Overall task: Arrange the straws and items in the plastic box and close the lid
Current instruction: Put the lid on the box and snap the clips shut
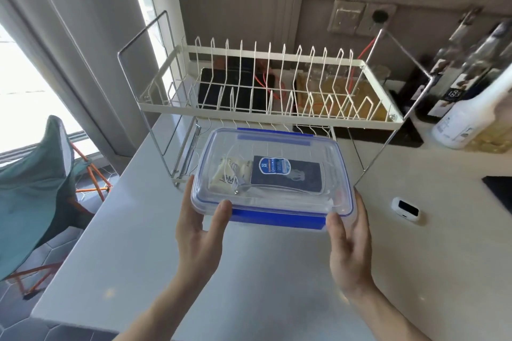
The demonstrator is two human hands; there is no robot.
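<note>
A clear plastic box [279, 147] with blue clips has its lid on and is held above the white counter, just in front of the dish rack. My left hand [199, 227] grips its near left corner, thumb on the lid. My right hand [349, 241] grips its near right corner. Through the lid I see a dark blue packet [288, 174], a pale packet with a thin white cord [230, 174], and white wrapped straws [282, 201] along the front.
A two-tier white wire dish rack [266, 108] stands right behind the box. A small white device [406, 209] lies on the counter [249, 271] to the right. Bottles [465, 116] stand at the back right. A teal folding chair [36, 188] is beyond the counter's left edge.
</note>
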